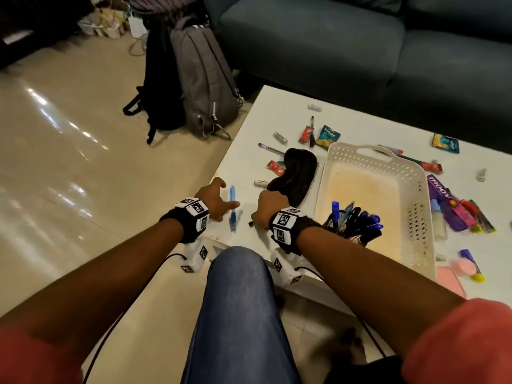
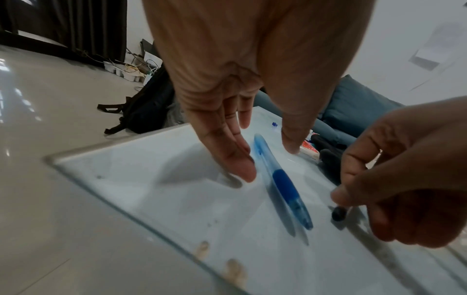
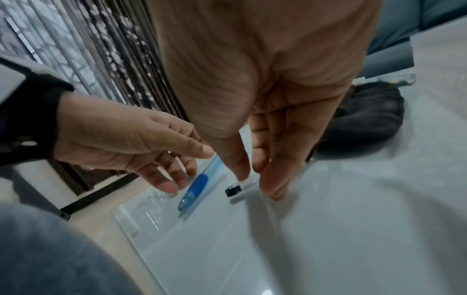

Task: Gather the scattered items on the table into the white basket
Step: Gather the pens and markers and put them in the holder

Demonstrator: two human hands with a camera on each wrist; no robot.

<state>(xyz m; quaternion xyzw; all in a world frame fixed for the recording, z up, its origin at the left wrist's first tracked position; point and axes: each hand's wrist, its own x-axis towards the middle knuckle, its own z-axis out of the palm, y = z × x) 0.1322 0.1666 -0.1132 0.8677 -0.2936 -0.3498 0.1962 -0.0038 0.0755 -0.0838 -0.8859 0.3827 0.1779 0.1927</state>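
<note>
A blue pen [image 1: 232,207] lies near the front left corner of the white table [image 1: 279,112]. My left hand [image 1: 221,200] hovers open over it; in the left wrist view its fingers [image 2: 248,173] and thumb stand on either side of the blue pen [image 2: 283,183] without gripping. Just to the right, my right hand [image 1: 260,217] pinches a small white marker with a black cap [image 3: 233,190] between thumb and fingertips [image 3: 271,191], low on the tabletop. The white basket [image 1: 415,189] stands to the right and holds a mesh pen holder [image 1: 352,221] full of pens, lying on its side.
A black cloth [image 1: 296,176] lies between my hands and the basket. Batteries, snack packets, pens and a purple tube [image 1: 443,195] are scattered around the basket. A grey backpack [image 1: 202,79] leans by the dark sofa [image 1: 360,45]. My knee [image 1: 241,300] is under the table's front edge.
</note>
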